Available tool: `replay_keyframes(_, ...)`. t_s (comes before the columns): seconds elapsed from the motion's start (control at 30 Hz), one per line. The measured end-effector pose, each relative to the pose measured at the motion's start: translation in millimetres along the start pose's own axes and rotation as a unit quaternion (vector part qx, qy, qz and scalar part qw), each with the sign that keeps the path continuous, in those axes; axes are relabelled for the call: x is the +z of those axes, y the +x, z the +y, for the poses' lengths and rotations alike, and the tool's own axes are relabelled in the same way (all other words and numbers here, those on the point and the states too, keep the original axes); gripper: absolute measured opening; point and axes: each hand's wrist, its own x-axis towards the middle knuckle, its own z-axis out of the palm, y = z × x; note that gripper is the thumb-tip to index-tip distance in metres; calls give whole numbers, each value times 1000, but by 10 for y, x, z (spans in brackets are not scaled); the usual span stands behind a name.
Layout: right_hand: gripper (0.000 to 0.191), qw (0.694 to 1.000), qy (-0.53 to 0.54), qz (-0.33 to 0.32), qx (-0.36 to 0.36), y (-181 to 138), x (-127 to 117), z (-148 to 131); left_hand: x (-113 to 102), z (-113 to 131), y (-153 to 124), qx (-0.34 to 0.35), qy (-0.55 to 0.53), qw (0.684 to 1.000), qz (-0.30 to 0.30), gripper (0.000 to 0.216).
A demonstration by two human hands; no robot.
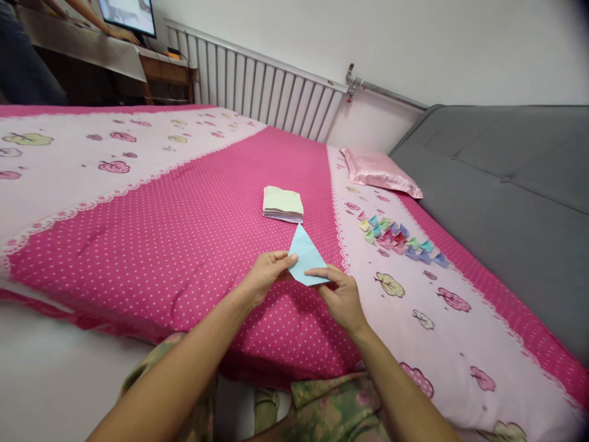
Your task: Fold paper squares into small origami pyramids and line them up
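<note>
Over the bed (184, 227), near edge | blue paper (306, 250), long axis pointing away, tip toward the paper stack (282, 201) | left hand (267, 276) pinches its left edge; right hand (343, 298), its lower-right corner

Matt paper sheet (305, 255); glossy pillow (381, 170)

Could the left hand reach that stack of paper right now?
Probably yes: the stack lies close ahead of the left hand, uncovered, and nothing seems to block the way. The hand would likely have to let go of the blue paper first.
</note>
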Motion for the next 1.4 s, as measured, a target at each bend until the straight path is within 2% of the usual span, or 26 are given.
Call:
replay_keyframes(0.23, 20, 1000, 4, 8, 19, 5, 6, 18, -6, -3, -6, -7, 17, 999, 26, 27)
replay_keyframes(0.43, 19, 999, -12, 32, 34, 3, 2, 27, 6, -7, -11, -25, 25, 998, -42, 39)
replay_keyframes(0.67, 13, 997, -9, 67, 45, 26, -7, 41, 20, 31, -38, -45, 58, 995, -62, 36)
replay_keyframes(1.07, 23, 995, -28, 85, 50, 34, -38, 10, 0, 13, -30, -51, 68, 991, -108, 34)
replay_keyframes(1.4, 27, 986, -3, 128, 103, 25, -28, -5, -12, 0, -46, -49, 74, 984, -153, 36)
